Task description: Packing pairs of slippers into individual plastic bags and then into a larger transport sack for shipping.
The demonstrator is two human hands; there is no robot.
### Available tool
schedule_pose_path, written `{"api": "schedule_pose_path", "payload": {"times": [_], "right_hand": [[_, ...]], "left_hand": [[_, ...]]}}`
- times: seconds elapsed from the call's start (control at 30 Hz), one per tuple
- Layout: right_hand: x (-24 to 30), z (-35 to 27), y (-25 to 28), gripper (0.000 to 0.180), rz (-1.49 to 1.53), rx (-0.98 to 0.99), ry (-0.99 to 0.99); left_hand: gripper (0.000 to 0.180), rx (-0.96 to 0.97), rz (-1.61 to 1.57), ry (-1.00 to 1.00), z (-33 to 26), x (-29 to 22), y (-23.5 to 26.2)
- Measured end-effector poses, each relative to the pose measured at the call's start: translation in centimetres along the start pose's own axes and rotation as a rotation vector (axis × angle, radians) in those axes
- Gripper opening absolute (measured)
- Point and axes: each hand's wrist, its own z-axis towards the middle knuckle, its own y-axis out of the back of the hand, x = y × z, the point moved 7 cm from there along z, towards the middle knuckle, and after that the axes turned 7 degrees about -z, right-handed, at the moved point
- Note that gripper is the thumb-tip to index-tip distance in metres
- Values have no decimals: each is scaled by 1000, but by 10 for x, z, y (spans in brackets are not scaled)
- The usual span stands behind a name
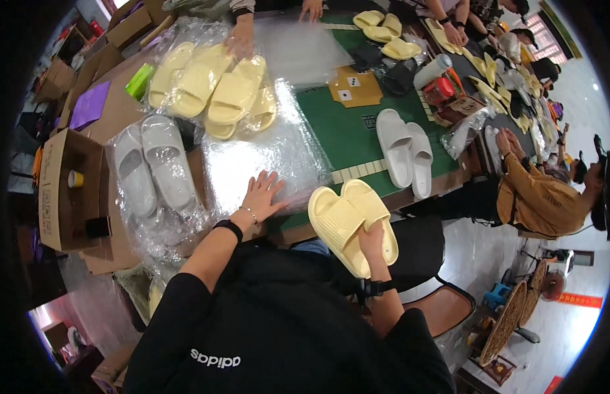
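My left hand (pixel 262 196) lies with its fingers spread on a stack of clear plastic bags (pixel 252 164) at the near edge of the table. A pair of pale yellow slippers (pixel 347 220) is held over the table's front edge by my right hand (pixel 372 241), its fingers tucked into the opening of the right slipper. Left of the bags lies a pair of grey slippers (pixel 167 161) in clear plastic. Beyond them several yellow slippers (pixel 200 82) are heaped on plastic, where another person's hand (pixel 240 38) touches them.
Two loose grey slippers (pixel 395 148) rest on the green table mat (pixel 337 134), near a cardboard piece (pixel 355 87). A white bottle (pixel 433 71) and a red-lidded jar (pixel 439 90) stand farther right. An open carton (pixel 75 187) is at the left; a chair (pixel 442 305) stands at the right.
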Motion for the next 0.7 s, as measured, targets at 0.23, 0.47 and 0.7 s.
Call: {"api": "schedule_pose_path", "payload": {"times": [0.23, 0.47, 0.7], "right_hand": [[30, -2, 3, 26, 93, 168, 52], [31, -5, -9, 23, 106, 270, 45], [30, -2, -9, 31, 127, 253, 14]], "left_hand": [[69, -8, 147, 28, -6, 24, -12], [77, -44, 102, -20, -7, 3, -3], [70, 3, 133, -31, -8, 3, -23]]}}
